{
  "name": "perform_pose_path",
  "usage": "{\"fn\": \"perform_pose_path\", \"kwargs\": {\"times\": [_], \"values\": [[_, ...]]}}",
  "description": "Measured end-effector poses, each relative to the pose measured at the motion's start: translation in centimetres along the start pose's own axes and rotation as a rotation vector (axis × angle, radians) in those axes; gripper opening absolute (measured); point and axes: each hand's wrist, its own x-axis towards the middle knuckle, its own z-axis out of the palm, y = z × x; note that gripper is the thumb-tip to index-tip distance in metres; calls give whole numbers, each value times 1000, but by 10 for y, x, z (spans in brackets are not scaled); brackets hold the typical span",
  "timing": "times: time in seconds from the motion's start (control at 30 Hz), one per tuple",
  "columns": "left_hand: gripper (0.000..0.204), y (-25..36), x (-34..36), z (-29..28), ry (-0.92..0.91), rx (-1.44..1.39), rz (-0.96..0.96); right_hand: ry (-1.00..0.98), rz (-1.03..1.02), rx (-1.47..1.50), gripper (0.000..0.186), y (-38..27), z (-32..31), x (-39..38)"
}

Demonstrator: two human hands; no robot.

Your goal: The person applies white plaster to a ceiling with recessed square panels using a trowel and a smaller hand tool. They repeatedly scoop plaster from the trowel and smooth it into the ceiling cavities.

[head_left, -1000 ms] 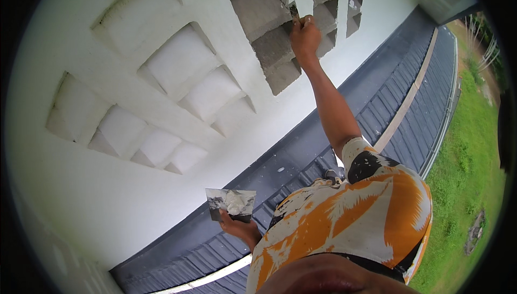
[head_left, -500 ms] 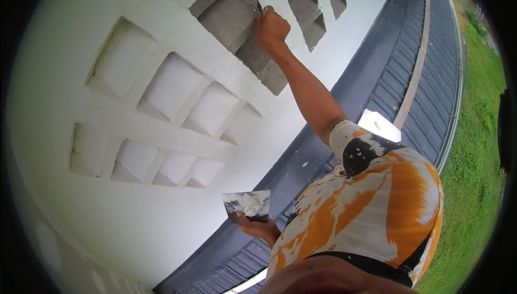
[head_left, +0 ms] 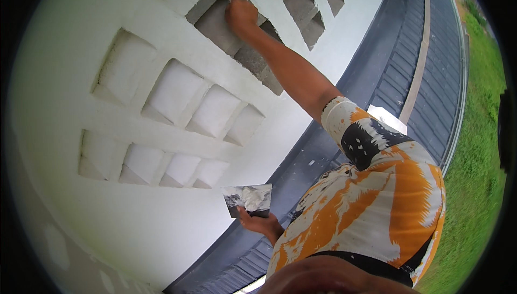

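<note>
My left hand grips a flat, dark rectangular putty board from below, its thumb over the near edge. A lump of white putty sits on the board, with smears around it. Higher up, my right arm reaches to a deep grey recess in the white wall. My right hand is closed in a fist at the recess's upper edge. A small pale tip shows by its fingers, but what it holds is mostly hidden.
Several white-coated recesses lie left of and below the grey one. More bare grey recesses are at the upper right. A dark tiled roof with a pale strip runs along the wall, with grass beyond.
My right hand has moved left and slightly up along the recess, from its right edge to its upper edge. My left hand and the board stay nearly in place. The view has shifted slightly.
</note>
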Motion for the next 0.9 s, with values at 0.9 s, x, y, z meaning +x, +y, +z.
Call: {"fn": "perform_pose_path", "kwargs": {"times": [0.9], "values": [[38, -3, -4, 4, 101, -55, 8, 97, 69, 71, 26, 5, -31, -2]]}}
